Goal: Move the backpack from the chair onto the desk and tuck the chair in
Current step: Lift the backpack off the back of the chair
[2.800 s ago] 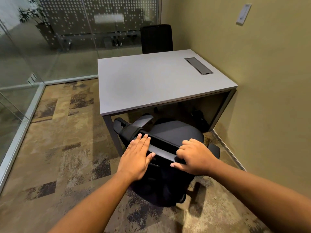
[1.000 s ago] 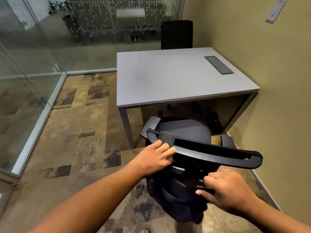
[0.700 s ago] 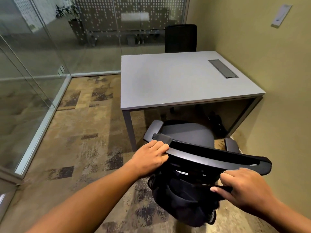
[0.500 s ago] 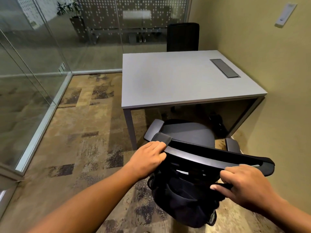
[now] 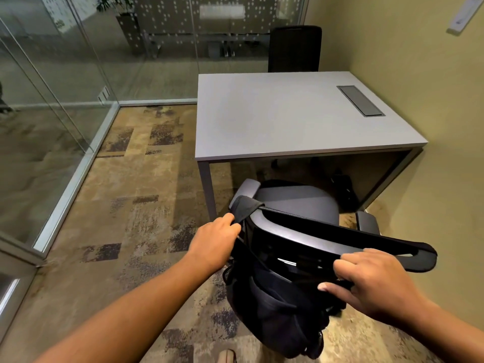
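Note:
A black backpack (image 5: 275, 315) hangs behind the backrest of a grey office chair (image 5: 298, 203), its straps looped over the backrest top. My left hand (image 5: 213, 243) is closed on the strap (image 5: 245, 208) at the backrest's left end. To the right, my right hand (image 5: 372, 284) grips a dark strap of the backpack just behind the backrest. The chair stands in front of the grey desk (image 5: 288, 116), its seat partly under the desk edge. The desk top is bare apart from a cable hatch (image 5: 360, 100).
A second black chair (image 5: 294, 48) stands at the desk's far side. Glass walls (image 5: 52, 127) close the room on the left and back, and a yellow wall (image 5: 445, 127) runs along the right. A dark object (image 5: 343, 189) lies under the desk. Patterned carpet lies to the left.
Both hands went from resting on the backrest top to gripping the backpack's straps. Over the last second my right hand rose slightly; the left hand curled tighter on the strap.

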{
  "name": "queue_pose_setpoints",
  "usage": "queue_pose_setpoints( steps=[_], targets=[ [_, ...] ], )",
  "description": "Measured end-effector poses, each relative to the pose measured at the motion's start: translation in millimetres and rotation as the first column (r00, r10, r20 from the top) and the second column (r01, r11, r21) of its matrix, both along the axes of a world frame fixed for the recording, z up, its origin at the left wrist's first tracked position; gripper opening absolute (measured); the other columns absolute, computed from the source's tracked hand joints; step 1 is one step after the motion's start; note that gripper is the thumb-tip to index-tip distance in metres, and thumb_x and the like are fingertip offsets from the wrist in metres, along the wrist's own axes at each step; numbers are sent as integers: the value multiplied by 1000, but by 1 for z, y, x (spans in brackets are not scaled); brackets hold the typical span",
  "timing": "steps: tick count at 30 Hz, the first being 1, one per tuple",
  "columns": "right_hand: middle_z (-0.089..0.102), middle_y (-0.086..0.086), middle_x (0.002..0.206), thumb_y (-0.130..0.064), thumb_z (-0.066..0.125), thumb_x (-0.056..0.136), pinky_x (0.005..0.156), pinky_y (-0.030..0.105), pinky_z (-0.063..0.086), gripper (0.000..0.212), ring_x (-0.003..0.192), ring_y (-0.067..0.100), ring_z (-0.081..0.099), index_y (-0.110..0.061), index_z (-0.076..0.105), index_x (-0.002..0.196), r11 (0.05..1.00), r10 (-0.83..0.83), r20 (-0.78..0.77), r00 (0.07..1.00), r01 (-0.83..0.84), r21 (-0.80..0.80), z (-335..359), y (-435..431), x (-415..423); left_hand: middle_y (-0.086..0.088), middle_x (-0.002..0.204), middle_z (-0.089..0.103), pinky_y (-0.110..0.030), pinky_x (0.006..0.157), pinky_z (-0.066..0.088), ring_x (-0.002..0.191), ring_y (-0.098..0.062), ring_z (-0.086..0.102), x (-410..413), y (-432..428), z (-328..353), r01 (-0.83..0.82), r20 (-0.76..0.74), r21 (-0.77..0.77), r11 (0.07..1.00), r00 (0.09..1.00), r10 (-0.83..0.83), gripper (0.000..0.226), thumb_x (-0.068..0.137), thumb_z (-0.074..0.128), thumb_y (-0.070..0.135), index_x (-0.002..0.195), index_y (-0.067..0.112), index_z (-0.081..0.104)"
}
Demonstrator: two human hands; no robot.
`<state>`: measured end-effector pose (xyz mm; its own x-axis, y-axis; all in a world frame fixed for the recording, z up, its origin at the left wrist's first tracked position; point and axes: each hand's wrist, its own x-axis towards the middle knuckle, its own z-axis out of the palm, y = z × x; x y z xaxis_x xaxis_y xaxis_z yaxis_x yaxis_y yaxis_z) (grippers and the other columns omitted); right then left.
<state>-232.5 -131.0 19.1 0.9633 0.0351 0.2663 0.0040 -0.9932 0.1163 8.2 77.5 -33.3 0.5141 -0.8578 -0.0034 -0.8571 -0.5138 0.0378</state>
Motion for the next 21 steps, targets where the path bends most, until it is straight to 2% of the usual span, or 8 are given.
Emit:
queue_pose_setpoints(
  steps=[2,4,8,11,14,17,21],
  targets=[
    [40,-10,53,-62,54,82,44,30,34,46,43,16,43,-24,40,62,1000,23,5,1000,-23,7,1,4,2,-8,101,52,-43,62,50,89,-31,58,3,2,0,-52,-30,52,997,998,53,5,93,58,13,96,13,54],
    [40,-9,53,-61,54,83,45,29,33,45,44,16,43,-24,40,61,999,52,6,999,-52,2,2,7,5,-8,101,57,-40,64,46,93,-31,60,3,1,2,-81,-57,103,991,995,87,6,95,57,15,99,15,53],
    [41,-10,53,-61,53,83,49,26,26,45,45,14,42,-25,41,60,995,93,-25,995,-94,-32,4,12,11,-11,99,62,-42,66,50,89,-34,63,3,2,2,-162,-138,266,950,969,204,5,94,57,15,98,13,54],
    [42,-10,53,-61,55,81,49,26,27,44,45,14,44,-25,40,61,993,112,-40,993,-113,-32,1,17,15,-12,102,65,-42,73,54,90,-33,64,4,21,-9,-215,-229,363,907,922,311,16,93,59,27,98,12,60],
    [43,-11,54,-61,55,81,47,27,32,43,46,14,45,-26,40,62,992,123,-58,991,-123,-7,-6,21,18,-9,99,65,-42,71,56,87,-31,64,-7,43,-22,-215,-290,295,931,908,302,20,94,56,36,101,17,60],
    [45,-11,54,-61,53,81,45,29,36,42,46,15,47,-26,42,61,992,128,-75,989,-129,2,-12,21,20,-5,97,65,-38,70,54,89,-28,63,-21,54,-26,-183,-311,223,958,917,248,21,95,54,42,93,21,57],
    [46,-11,51,-62,52,80,46,26,34,43,44,15,48,-26,43,59,992,130,-79,988,-129,10,-14,22,19,-4,104,61,-38,73,50,97,-29,61,-31,58,-28,-158,-310,173,972,928,206,23,96,50,44,101,22,56]
  ],
)
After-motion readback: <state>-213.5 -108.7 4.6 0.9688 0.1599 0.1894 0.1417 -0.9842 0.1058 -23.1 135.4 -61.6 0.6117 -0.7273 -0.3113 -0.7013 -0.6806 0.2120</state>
